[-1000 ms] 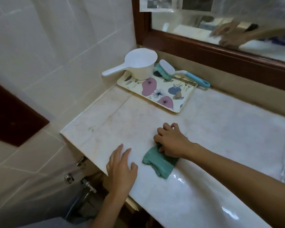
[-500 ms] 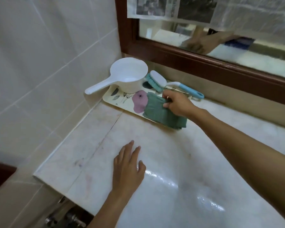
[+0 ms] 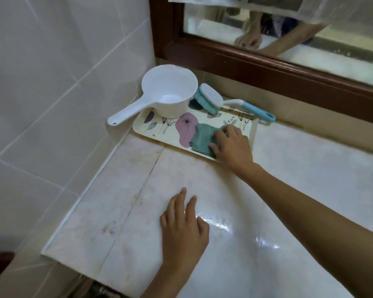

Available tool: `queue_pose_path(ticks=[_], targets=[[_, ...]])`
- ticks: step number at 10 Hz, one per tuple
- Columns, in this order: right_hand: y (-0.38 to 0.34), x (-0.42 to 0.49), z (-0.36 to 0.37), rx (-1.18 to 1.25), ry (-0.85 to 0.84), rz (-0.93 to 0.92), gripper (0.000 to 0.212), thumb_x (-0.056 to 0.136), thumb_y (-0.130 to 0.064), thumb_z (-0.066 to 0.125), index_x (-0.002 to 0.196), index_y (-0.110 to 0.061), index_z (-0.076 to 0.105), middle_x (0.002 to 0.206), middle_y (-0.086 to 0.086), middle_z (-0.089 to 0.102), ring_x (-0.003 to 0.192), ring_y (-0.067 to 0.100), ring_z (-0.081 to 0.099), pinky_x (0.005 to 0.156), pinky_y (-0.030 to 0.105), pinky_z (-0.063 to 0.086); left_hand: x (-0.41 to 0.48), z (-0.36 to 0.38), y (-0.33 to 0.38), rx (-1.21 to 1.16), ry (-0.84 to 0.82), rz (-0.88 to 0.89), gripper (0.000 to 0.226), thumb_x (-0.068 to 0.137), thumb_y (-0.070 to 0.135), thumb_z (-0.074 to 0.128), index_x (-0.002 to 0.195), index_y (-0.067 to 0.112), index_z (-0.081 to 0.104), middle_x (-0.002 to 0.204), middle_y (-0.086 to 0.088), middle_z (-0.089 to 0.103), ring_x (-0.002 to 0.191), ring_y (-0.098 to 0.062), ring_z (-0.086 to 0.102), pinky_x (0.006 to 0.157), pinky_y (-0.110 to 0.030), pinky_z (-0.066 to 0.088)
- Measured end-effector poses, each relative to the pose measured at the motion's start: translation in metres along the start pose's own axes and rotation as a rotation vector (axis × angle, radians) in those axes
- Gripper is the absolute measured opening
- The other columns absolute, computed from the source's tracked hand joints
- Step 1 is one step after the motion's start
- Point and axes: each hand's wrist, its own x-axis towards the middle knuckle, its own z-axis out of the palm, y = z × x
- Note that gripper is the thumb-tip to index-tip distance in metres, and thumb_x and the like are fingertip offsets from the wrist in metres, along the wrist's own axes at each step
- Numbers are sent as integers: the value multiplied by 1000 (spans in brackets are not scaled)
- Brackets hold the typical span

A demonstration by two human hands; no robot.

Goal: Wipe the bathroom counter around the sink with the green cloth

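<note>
The green cloth (image 3: 201, 138) lies folded on the flowered tray (image 3: 159, 125) at the back left of the pale marble counter (image 3: 289, 179). My right hand (image 3: 233, 147) rests on the cloth's right side, fingers curled over it, pressing it onto the tray. My left hand (image 3: 183, 229) lies flat on the counter near the front edge, fingers spread, holding nothing. The counter surface near my left hand shines wet. No sink is in view.
A white plastic dipper (image 3: 166, 93) stands on the tray's far end, handle pointing left. A scrub brush (image 3: 211, 98) with a blue handle leans on the tray's back rim. Tiled wall on the left; a wood-framed mirror (image 3: 267, 67) runs along the back.
My right hand carried the cloth from the counter's front up onto the tray and now presses it down there. My left hand stayed flat on the counter.
</note>
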Motion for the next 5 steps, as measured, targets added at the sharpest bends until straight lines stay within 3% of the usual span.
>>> queue_pose_path(ticks=[1, 2, 3, 4, 5], targets=[[-4, -12, 10, 91, -80, 81, 39, 97, -42, 42, 125, -18, 54, 131, 9, 48, 121, 31, 40, 96, 45, 38, -1, 0, 0, 27, 7, 1, 48, 74, 26, 59, 122, 19, 64, 143, -4, 50, 126, -26, 48, 87, -41, 44], [-8, -13, 7, 135, -157, 132, 44, 95, -40, 46, 132, -18, 51, 141, 7, 45, 127, 30, 38, 101, 46, 38, 0, 1, 0, 11, 38, -2, 48, 74, 25, 56, 120, 19, 63, 141, -4, 51, 124, -28, 49, 86, -41, 44], [-7, -25, -8, 328, -127, 191, 38, 88, -30, 57, 122, -11, 60, 124, 8, 59, 114, 29, 51, 93, 46, 46, 3, 0, 3, -24, 31, -50, 46, 69, 24, 59, 115, 19, 65, 139, -4, 52, 121, -29, 50, 83, -41, 44], [-6, -63, -25, 506, 69, 314, 32, 88, -21, 60, 117, -10, 65, 119, 9, 64, 112, 27, 53, 92, 38, 48, 14, -2, 15, -90, 29, -129, 42, 71, 25, 64, 113, 23, 67, 142, -4, 47, 126, -28, 42, 89, -42, 41], [-1, -130, -44, 662, 157, 442, 29, 90, -20, 58, 119, -18, 65, 119, -1, 65, 111, 18, 54, 87, 24, 42, 1, -13, 38, -169, -6, -129, 40, 78, 25, 64, 118, 26, 65, 147, -1, 40, 132, -25, 35, 98, -40, 36]])
